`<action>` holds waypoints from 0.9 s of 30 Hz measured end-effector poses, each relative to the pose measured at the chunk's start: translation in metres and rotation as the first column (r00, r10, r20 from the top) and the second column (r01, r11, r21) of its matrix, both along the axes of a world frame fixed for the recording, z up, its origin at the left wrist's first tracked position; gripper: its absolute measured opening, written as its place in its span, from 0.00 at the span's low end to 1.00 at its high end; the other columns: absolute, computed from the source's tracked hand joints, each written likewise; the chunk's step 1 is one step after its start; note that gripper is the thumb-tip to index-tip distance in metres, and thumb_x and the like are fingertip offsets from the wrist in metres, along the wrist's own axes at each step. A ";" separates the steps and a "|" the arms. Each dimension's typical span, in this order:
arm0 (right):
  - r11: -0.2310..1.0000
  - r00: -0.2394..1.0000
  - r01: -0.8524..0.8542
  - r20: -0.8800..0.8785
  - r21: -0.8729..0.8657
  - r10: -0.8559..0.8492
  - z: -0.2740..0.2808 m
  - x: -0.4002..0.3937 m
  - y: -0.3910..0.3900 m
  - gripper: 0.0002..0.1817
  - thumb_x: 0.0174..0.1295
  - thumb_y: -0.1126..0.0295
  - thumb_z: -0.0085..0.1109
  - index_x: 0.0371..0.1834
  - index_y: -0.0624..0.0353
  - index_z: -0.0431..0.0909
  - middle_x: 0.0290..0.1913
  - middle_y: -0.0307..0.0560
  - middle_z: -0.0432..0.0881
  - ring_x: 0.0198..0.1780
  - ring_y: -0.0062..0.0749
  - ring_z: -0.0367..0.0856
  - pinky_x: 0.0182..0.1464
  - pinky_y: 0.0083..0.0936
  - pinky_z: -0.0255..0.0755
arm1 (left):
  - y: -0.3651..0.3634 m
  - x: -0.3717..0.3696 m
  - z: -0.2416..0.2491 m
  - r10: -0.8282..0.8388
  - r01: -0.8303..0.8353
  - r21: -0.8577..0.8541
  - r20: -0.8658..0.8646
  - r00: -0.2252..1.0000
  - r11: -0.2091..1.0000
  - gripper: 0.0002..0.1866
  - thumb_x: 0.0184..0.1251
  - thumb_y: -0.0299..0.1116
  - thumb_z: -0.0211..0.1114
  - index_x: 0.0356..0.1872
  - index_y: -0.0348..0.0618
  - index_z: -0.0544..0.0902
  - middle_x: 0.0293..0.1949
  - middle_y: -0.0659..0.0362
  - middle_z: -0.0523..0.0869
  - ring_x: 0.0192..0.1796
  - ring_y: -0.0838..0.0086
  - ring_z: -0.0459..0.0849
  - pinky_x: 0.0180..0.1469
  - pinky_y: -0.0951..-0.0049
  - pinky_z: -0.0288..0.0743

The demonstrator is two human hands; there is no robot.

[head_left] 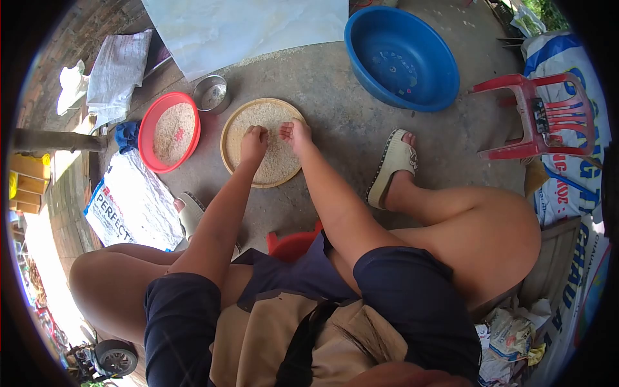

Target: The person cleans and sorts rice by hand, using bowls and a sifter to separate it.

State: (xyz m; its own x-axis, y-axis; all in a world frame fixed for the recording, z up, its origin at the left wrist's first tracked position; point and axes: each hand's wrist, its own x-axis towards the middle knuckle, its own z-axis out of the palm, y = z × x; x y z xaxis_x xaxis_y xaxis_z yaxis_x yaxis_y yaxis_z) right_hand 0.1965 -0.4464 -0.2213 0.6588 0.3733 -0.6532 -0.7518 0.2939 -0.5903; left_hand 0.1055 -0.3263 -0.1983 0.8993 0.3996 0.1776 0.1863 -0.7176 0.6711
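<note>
A round woven tray (227,155) with pale grains (274,169) spread over it lies on the floor. Above the grains on the tray's left half is my left hand (255,142), its fingers curled together; whatever they pinch is too small to make out. My right hand (296,134) is over the tray's right part, palm turned up and inward, fingers apart, with nothing visible in it. The two hands do not touch each other. Left of the tray, a red basin (147,132) holds more grains with a small pink item on them, beside a metal bowl (213,95).
A blue basin (412,77) stands at the upper right, a red plastic chair (516,116) farther right. A white sheet (245,29) lies at the top. Printed sacks (138,200) are on the left and right. My sandalled feet flank the tray.
</note>
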 end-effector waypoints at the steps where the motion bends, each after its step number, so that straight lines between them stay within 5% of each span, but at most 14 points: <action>1: 1.000 1.000 0.001 0.000 0.000 -0.001 0.000 0.000 0.000 0.19 0.64 0.59 0.40 0.33 0.65 0.76 0.30 0.51 0.81 0.30 0.37 0.80 0.34 0.30 0.76 | -0.002 0.005 0.006 -0.001 0.001 0.000 0.000 1.000 1.000 0.05 0.56 0.26 0.60 0.33 0.38 0.80 0.33 0.48 0.80 0.38 0.54 0.80 0.41 0.59 0.74; 7: 0.987 0.994 0.006 -0.105 0.162 0.011 -0.018 0.007 0.001 0.20 0.68 0.59 0.37 0.38 0.67 0.74 0.36 0.51 0.80 0.37 0.38 0.78 0.42 0.34 0.75 | -0.025 0.028 0.028 -0.155 0.149 -0.159 -0.027 0.987 0.976 0.10 0.52 0.24 0.64 0.37 0.40 0.82 0.32 0.53 0.82 0.34 0.64 0.83 0.39 0.67 0.77; 10: 0.973 0.996 0.036 -0.084 0.229 -0.017 -0.023 0.009 -0.002 0.19 0.68 0.61 0.37 0.37 0.66 0.74 0.35 0.50 0.79 0.36 0.36 0.78 0.39 0.33 0.75 | -0.037 0.025 0.040 -0.285 0.286 -0.113 0.022 0.958 0.952 0.11 0.55 0.28 0.64 0.41 0.41 0.81 0.40 0.54 0.80 0.42 0.62 0.80 0.45 0.65 0.75; 13: 0.992 0.996 0.040 -0.088 0.121 -0.030 -0.013 0.007 -0.004 0.18 0.67 0.60 0.39 0.33 0.63 0.74 0.29 0.47 0.78 0.31 0.33 0.77 0.31 0.29 0.72 | -0.035 0.019 0.033 -0.104 0.097 0.095 0.080 0.991 0.991 0.15 0.56 0.33 0.64 0.45 0.44 0.80 0.44 0.53 0.79 0.48 0.59 0.77 0.51 0.63 0.72; 16: 1.000 0.994 -0.025 -0.109 0.005 0.025 -0.005 0.008 -0.009 0.17 0.66 0.60 0.42 0.28 0.60 0.73 0.21 0.41 0.74 0.21 0.27 0.72 0.22 0.23 0.65 | -0.028 0.007 0.021 0.024 -0.025 0.126 0.009 1.000 0.992 0.16 0.56 0.36 0.64 0.47 0.47 0.79 0.48 0.53 0.77 0.52 0.56 0.74 0.55 0.61 0.69; 19: 0.999 0.997 -0.030 -0.068 -0.037 0.028 0.004 0.008 -0.014 0.16 0.66 0.60 0.44 0.23 0.56 0.69 0.16 0.37 0.67 0.14 0.23 0.64 0.16 0.21 0.57 | -0.022 -0.008 0.011 -0.075 0.076 0.332 -0.015 0.997 0.940 0.17 0.56 0.36 0.64 0.48 0.47 0.78 0.50 0.53 0.76 0.51 0.54 0.74 0.55 0.59 0.69; 27: 0.999 0.997 -0.032 -0.072 -0.041 0.029 0.013 0.007 -0.015 0.17 0.62 0.60 0.48 0.18 0.54 0.65 0.13 0.35 0.64 0.11 0.21 0.60 0.12 0.20 0.51 | -0.014 -0.015 -0.006 -0.247 0.274 0.170 -0.164 0.955 0.947 0.09 0.57 0.30 0.62 0.39 0.44 0.78 0.41 0.52 0.78 0.44 0.55 0.78 0.45 0.61 0.74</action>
State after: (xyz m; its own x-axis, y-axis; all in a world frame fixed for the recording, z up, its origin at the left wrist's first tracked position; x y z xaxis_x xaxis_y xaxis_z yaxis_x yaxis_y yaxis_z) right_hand 0.2033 -0.4613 -0.2085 0.5985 0.3637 -0.7138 -0.8008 0.2468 -0.5456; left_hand 0.0907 -0.3400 -0.2046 0.9885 0.1191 0.0927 0.0573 -0.8643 0.4996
